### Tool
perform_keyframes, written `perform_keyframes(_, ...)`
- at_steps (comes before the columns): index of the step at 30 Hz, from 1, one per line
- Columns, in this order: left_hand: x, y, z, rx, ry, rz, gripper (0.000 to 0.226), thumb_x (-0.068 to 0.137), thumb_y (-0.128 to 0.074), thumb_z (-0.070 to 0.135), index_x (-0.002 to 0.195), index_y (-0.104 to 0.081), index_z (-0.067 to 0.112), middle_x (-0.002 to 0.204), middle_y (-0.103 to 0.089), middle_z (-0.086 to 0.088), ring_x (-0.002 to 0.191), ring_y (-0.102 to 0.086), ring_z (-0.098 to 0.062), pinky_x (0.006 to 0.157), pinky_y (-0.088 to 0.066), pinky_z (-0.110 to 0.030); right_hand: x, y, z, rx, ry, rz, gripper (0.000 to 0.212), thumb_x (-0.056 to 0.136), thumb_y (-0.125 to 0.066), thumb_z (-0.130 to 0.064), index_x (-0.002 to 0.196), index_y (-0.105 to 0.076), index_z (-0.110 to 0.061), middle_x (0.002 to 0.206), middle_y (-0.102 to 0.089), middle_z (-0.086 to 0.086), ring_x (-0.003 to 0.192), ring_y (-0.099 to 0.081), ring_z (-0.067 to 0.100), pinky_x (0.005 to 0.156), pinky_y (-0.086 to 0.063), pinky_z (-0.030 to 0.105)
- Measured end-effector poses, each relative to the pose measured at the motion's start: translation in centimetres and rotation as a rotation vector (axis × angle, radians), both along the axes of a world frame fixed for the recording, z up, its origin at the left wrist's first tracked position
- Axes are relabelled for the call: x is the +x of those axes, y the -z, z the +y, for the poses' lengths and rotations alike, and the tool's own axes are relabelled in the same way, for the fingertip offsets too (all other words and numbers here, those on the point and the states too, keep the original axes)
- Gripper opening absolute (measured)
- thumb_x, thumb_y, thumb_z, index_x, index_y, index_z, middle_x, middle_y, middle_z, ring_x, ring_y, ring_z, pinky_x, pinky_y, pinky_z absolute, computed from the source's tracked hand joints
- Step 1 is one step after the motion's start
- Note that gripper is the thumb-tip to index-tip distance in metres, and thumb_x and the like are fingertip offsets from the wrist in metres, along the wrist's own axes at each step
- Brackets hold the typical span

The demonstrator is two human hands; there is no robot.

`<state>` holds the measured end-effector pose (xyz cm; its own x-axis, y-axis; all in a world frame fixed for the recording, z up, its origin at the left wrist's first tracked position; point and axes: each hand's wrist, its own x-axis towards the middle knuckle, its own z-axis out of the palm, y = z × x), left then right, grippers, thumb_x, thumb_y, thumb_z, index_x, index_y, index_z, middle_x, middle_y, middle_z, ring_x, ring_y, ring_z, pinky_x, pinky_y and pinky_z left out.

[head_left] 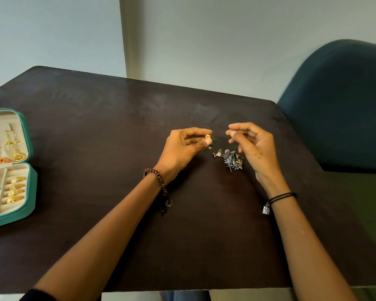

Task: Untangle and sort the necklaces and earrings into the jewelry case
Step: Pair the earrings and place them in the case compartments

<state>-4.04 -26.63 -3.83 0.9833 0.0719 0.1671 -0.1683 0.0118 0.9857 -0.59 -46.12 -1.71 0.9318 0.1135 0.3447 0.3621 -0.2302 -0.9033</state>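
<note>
Pinching one earring beside the tangled pile

Lying open at the left edge of the dark table (117, 109), the teal jewelry case (32, 187) holds gold chains (12, 140) in its far half. A row of gold pieces (16, 190) sits in its near half (their kind is too small to tell). Toward the middle, the left hand (182, 148), a beaded bracelet (159, 177) on its wrist, pinches a small gold-and-green earring (210, 141) between thumb and fingertips. Just right of it, a tangle of silver jewelry (231, 159) rests on the table. The right hand (255, 146) hovers beside that tangle, fingers loosely curled, thumb near forefinger; whether anything sits between them cannot be told. A dark blue chair (339, 105) stands at far right.
</note>
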Motion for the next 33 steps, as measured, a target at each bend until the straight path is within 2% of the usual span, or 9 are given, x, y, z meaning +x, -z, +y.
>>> perform_keyframes(5,0.1,0.1,-0.1,0.018,0.006,0.046,0.025,0.083,-0.078,0.011,0.108,-0.075,0.015,0.097,-0.077,-0.004,0.095,-0.073,-0.014,0.095,-0.056,-0.031,0.0,-0.1,-2.1,-0.275,0.160,-0.030,0.008,0.091,-0.074,-0.033,0.091,-0.078,-0.026,0.087,-0.076,-0.011,0.081,-0.069,0.006,0.077,-0.055,0.022)
perform_keyframes(12,0.1,0.2,-0.2,0.015,-0.021,0.094,0.023,0.082,-0.080,0.016,0.104,-0.076,0.019,0.092,-0.078,0.001,0.092,-0.074,-0.014,0.098,-0.054,-0.042,-0.5,-1.1,-3.7,-0.502,0.129,0.086,0.028,0.085,-0.074,-0.057,0.081,-0.079,-0.030,0.073,-0.073,-0.013,0.071,-0.065,-0.003,0.063,-0.044,0.010)
perform_keyframes(15,0.0,0.2,-0.2,0.019,-0.031,0.096,0.023,0.082,-0.080,0.016,0.105,-0.077,0.021,0.094,-0.077,0.002,0.091,-0.074,-0.012,0.098,-0.055,-0.041,-0.4,-1.0,-4.2,-0.540,0.029,0.190,0.025,0.080,-0.081,-0.052,0.088,-0.080,-0.029,0.078,-0.076,-0.010,0.071,-0.069,0.002,0.059,-0.049,0.013)
perform_keyframes(18,0.1,0.2,-0.2,0.026,-0.029,0.092,0.023,0.082,-0.079,0.017,0.104,-0.077,0.023,0.096,-0.077,0.003,0.092,-0.073,-0.011,0.098,-0.054,-0.040,-0.1,-0.9,-4.4,-0.538,-0.016,0.240,0.031,0.074,-0.087,-0.047,0.094,-0.079,-0.025,0.084,-0.078,0.000,0.075,-0.074,0.012,0.068,-0.059,0.020)
perform_keyframes(21,0.0,0.1,-0.2,0.027,-0.022,0.090,0.022,0.083,-0.079,0.017,0.104,-0.077,0.022,0.096,-0.077,0.003,0.093,-0.073,-0.010,0.097,-0.055,-0.038,-0.1,-1.0,-4.2,-0.537,-0.009,0.228,0.036,0.071,-0.089,-0.046,0.096,-0.078,-0.023,0.086,-0.076,-0.001,0.077,-0.072,0.006,0.067,-0.059,0.018)
perform_keyframes(23,-0.1,0.0,-0.2,0.031,-0.022,0.089,0.022,0.083,-0.079,0.017,0.104,-0.077,0.022,0.095,-0.077,0.003,0.092,-0.073,-0.009,0.097,-0.055,-0.035,-0.4,-1.1,-3.9,-0.530,0.029,0.194,0.032,0.076,-0.084,-0.051,0.093,-0.078,-0.024,0.085,-0.075,-0.004,0.074,-0.071,0.004,0.063,-0.056,0.016)
perform_keyframes(27,-0.2,0.0,-0.3,0.042,-0.013,0.075,0.021,0.084,-0.078,0.016,0.104,-0.077,0.022,0.095,-0.076,0.004,0.091,-0.073,-0.008,0.092,-0.055,-0.028,-0.6,-1.3,-4.2,-0.520,0.102,0.182,0.043,0.089,-0.064,-0.064,0.083,-0.077,-0.024,0.074,-0.074,-0.003,0.057,-0.068,0.008,0.072,-0.059,0.031)
perform_keyframes(30,-0.3,-0.1,-0.2,0.050,-0.018,0.069,0.021,0.083,-0.078,0.016,0.104,-0.077,0.021,0.094,-0.076,0.004,0.090,-0.073,-0.008,0.090,-0.055,-0.024,-0.8,-1.6,-4.5,-0.527,0.041,0.245,0.038,0.079,-0.076,-0.062,0.082,-0.078,-0.024,0.075,-0.075,-0.002,0.061,-0.070,0.011,0.068,-0.058,0.027)
perform_keyframes(33,-0.4,-0.3,-0.2,0.053,-0.015,0.067,0.021,0.084,-0.078,0.016,0.104,-0.076,0.021,0.095,-0.076,0.003,0.090,-0.073,-0.008,0.089,-0.056,-0.023,-0.8,-1.7,-4.5,-0.425,-0.074,0.332,0.040,0.063,-0.092,-0.041,0.093,-0.078,-0.018,0.086,-0.077,0.006,0.074,-0.074,0.016,0.070,-0.060,0.024)
